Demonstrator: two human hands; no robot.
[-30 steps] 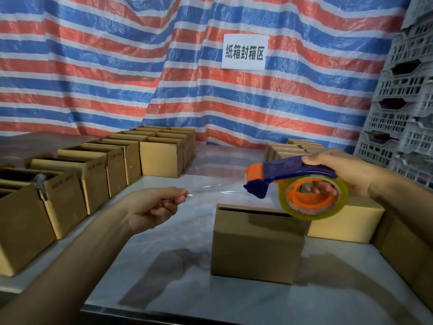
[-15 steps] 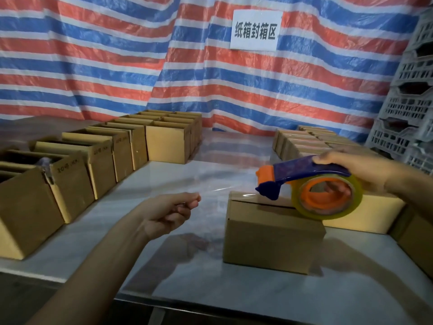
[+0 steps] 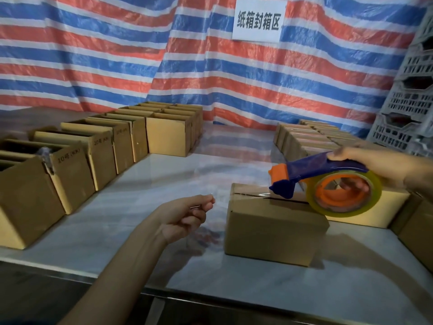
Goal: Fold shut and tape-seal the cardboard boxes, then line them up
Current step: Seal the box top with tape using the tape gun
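"Cardboard first: what's new at the closed brown cardboard box [image 3: 274,233]?"

"Half a second ago the blue-and-orange tape dispenser [image 3: 328,168] hung above it. Now its nose is down at the top seam, touching or nearly so, and the clear tape strip [image 3: 248,192] lies across the box's left top edge. Sealing is just starting, I judge; the seam is not yet covered."

"Grips?"

"Just left of the box, the left hand [image 3: 185,216] pinches the strip's free end between thumb and curled fingers, lower than before. Above the box's right end, the right hand [image 3: 358,158] is wrapped round the dispenser's handle."

"Room?"

"Far left of the box stands a row of open-topped cardboard boxes [image 3: 70,174], well apart from it, with bare white marble tabletop [image 3: 140,242] between. That is plenty for pulling the tape end down the box's left wall. In front of the box the table edge is near. Just behind its right end sits a tan sealed box [image 3: 393,207], so the dispenser's run rightward may finish tight."
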